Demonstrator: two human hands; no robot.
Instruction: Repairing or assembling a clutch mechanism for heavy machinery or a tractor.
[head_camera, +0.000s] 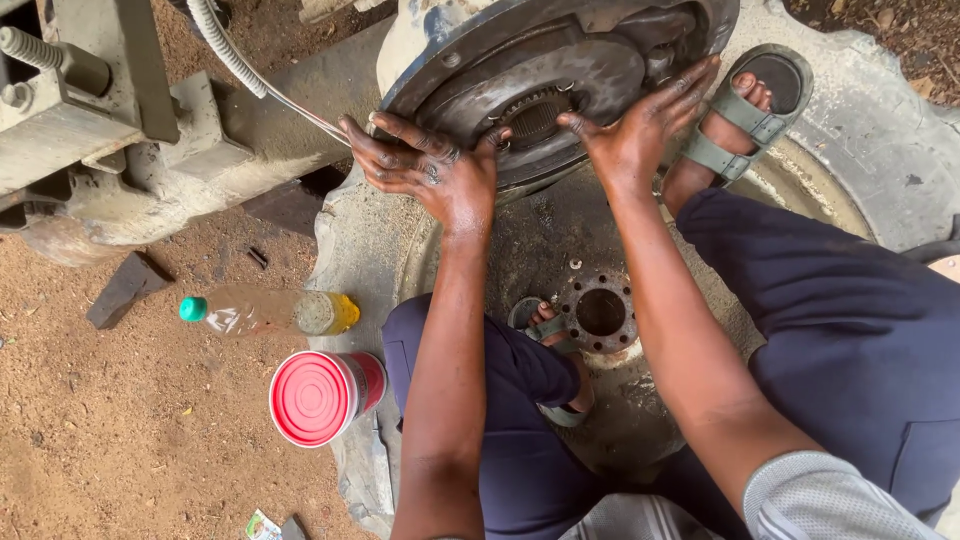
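Greasy hands (530, 150) pressed flat on round, grimy metal clutch plate (545, 75)

Open-air vehicle repair yard: bare dirt ground (120, 420), large worn tyre (860, 110) laid flat, greasy clutch assembly (540, 90), heavy machine chassis (90, 120) alongside

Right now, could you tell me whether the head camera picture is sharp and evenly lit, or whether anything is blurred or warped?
Head view: soft, even daylight, no hard shadows or glare; both hands, left and right, and the metal disc look sharp; straight edges bow slightly toward the corners, and the bottle is a little soft.
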